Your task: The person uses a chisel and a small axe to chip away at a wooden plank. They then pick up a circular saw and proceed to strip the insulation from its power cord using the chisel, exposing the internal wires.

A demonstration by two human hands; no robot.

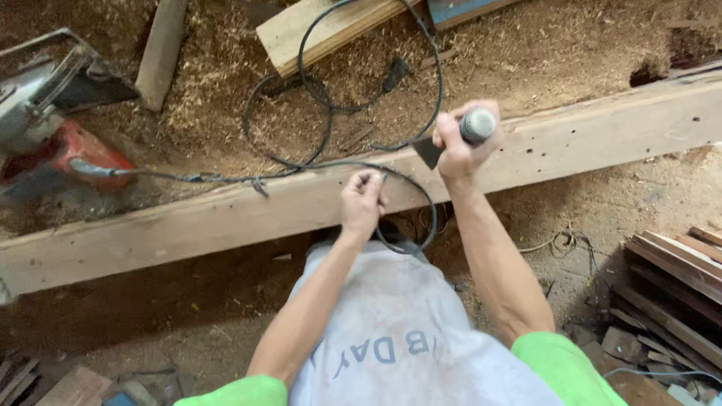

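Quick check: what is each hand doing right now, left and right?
Left hand: closed, pinching the black cable against the wooden beam.
Right hand: closed around a grey tool handle.

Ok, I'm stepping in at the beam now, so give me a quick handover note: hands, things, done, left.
Left hand: pinching the black cable against the long wooden beam.
Right hand: fist shut on a grey-handled tool raised above the beam; its blurred dark head points down.
Power saw: on the sawdust floor, far left, cable attached.
Done: no fresh mark visible on the beam.
Left: cannot tell.
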